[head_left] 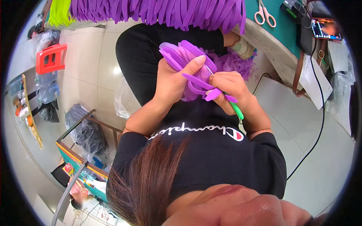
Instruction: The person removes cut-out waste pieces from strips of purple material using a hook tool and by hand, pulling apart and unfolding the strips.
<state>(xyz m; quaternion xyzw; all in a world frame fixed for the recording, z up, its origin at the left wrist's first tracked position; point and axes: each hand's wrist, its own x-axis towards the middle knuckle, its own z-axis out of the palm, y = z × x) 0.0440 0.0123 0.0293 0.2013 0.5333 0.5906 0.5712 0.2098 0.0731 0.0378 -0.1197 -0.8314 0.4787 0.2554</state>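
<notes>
My left hand (175, 77) is closed around a purple, rubbery-looking piece (183, 56) with long rounded flaps, its thumb pressed on top. In my right hand (229, 88) is a thin tool with a green handle (236, 110), and its slim metal tip reaches the purple piece near my left thumb. The exact kind of tool is hidden by my fingers. Narrow purple strips (200, 81) cross in front of my right fingers, and I cannot tell whether they are still joined to the piece. Both hands are close together above my lap.
Purple strips (158, 11) hang in a dense row over the table edge, with lime green ones (59, 12) at the left. Scissors (264, 16) and a lit phone (327, 29) lie on the green tabletop (281, 35). A red stool (51, 59) and a cable (320, 124) flank me.
</notes>
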